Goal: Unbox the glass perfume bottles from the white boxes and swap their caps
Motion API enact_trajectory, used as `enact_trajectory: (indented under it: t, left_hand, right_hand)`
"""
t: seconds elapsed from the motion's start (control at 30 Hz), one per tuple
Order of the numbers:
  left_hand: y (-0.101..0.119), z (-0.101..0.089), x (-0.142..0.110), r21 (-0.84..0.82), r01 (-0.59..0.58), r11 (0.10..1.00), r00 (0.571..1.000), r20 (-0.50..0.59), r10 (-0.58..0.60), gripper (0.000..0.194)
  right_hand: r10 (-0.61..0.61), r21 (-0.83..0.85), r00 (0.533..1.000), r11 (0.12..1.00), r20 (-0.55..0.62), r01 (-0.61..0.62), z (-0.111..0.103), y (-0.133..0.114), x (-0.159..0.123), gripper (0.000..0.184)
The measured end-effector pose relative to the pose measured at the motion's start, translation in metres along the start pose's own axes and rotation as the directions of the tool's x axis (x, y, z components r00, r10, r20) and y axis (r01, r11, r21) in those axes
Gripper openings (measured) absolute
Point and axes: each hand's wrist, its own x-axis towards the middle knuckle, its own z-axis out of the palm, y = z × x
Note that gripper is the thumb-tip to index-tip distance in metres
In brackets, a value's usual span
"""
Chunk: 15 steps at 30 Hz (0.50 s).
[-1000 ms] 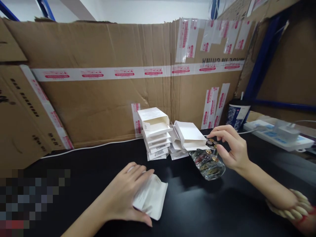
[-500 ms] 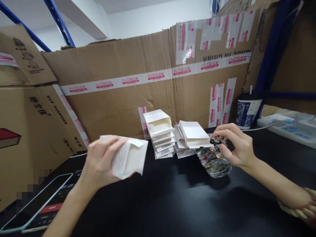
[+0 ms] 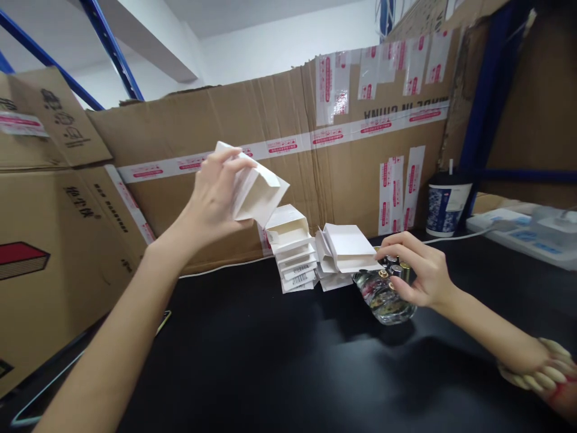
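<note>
My left hand (image 3: pixel 215 195) is raised above the black table (image 3: pixel 288 361) and grips a small white folded carton (image 3: pixel 255 189), held up in front of the cardboard wall. My right hand (image 3: pixel 412 270) rests at a clear plastic bag of small gold-capped bottles (image 3: pixel 383 297), its fingers pinched round the caps at the bag's top. Between the hands stand two stacks of white cartons (image 3: pixel 295 249), the right stack (image 3: pixel 345 255) touching the bag.
A taped cardboard wall (image 3: pixel 315 162) closes off the back, with brown boxes (image 3: pixel 49 240) at the left. A paper cup with a straw (image 3: pixel 446 207) and a white power strip (image 3: pixel 523 234) lie at the right. A phone edge (image 3: pixel 27 409) shows bottom left.
My left hand lifted the white carton off the table and raised it up and to the right, above the left stack. My right hand stayed at the bag of bottles.
</note>
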Motion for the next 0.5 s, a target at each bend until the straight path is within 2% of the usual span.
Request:
enact_trajectory:
  t: [0.13,0.3,0.37,0.5]
  left_hand:
    - [0.008,0.006,0.014,-0.045,-0.01,0.999,0.979,0.204,0.019,0.068]
    - [0.02,0.018,0.012,-0.036,-0.028,0.999,0.924,0.379,0.04,0.062]
    - [0.021,0.026,0.007,-0.033,-0.029,0.999,0.919,0.391,0.04,0.061]
    - [0.018,0.036,-0.003,-0.077,-0.03,0.997,0.947,0.316,0.053,0.042]
  right_hand:
    - [0.003,0.001,1.0,1.0,0.01,-0.003,0.001,0.002,-0.003,0.023]
    - [0.005,0.005,1.0,1.0,0.023,-0.005,0.001,0.001,-0.002,0.021]
    - [0.005,0.007,1.0,1.0,0.026,-0.006,0.001,0.0,-0.002,0.02]
    - [0.009,0.003,1.0,1.0,0.016,-0.009,0.002,-0.001,-0.002,0.017]
